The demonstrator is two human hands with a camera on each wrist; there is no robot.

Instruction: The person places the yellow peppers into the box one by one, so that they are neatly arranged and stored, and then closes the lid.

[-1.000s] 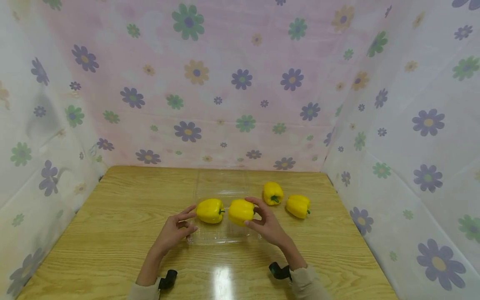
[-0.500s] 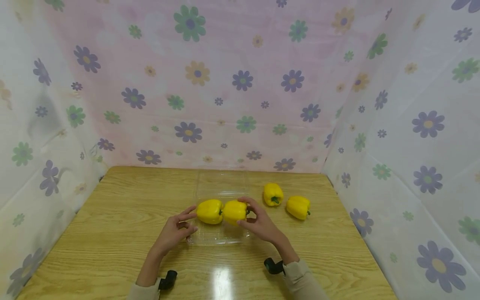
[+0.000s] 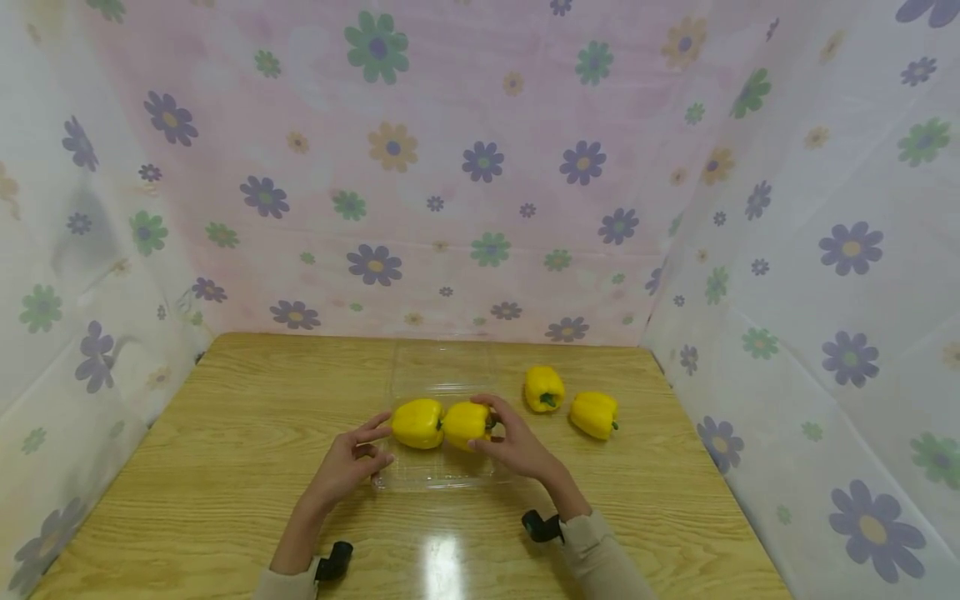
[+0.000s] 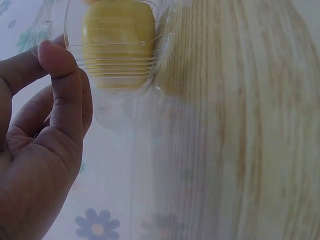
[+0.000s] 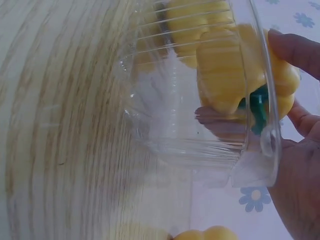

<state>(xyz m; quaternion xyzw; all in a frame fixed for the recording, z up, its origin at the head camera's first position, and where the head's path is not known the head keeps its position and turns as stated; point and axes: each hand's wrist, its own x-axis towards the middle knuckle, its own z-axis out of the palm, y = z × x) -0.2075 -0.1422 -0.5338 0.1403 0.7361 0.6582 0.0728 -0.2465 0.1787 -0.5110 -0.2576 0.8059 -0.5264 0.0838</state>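
A clear plastic clamshell container (image 3: 431, 471) lies on the table, its lid (image 3: 444, 362) folded back away from me. In its left half sits a yellow bell pepper (image 3: 416, 424), stem to the right. My right hand (image 3: 522, 447) grips a second yellow bell pepper (image 3: 463, 424) between thumb and fingers, its left end against the first one's stem. The right wrist view shows its green stem (image 5: 258, 110) through the clear wall, near the rim. At the container's left side, my left hand (image 3: 347, 467) pinches the rim; one finger reaches toward the first pepper.
Two more yellow bell peppers, one farther back (image 3: 543, 388) and one to its right (image 3: 594, 415), lie on the wooden table (image 3: 247, 417) right of the container. Flower-patterned cloth (image 3: 442, 208) stands behind the table and at both sides.
My right hand has moved left and slightly down with its pepper, closing the gap to the first pepper. The left hand stays in place.
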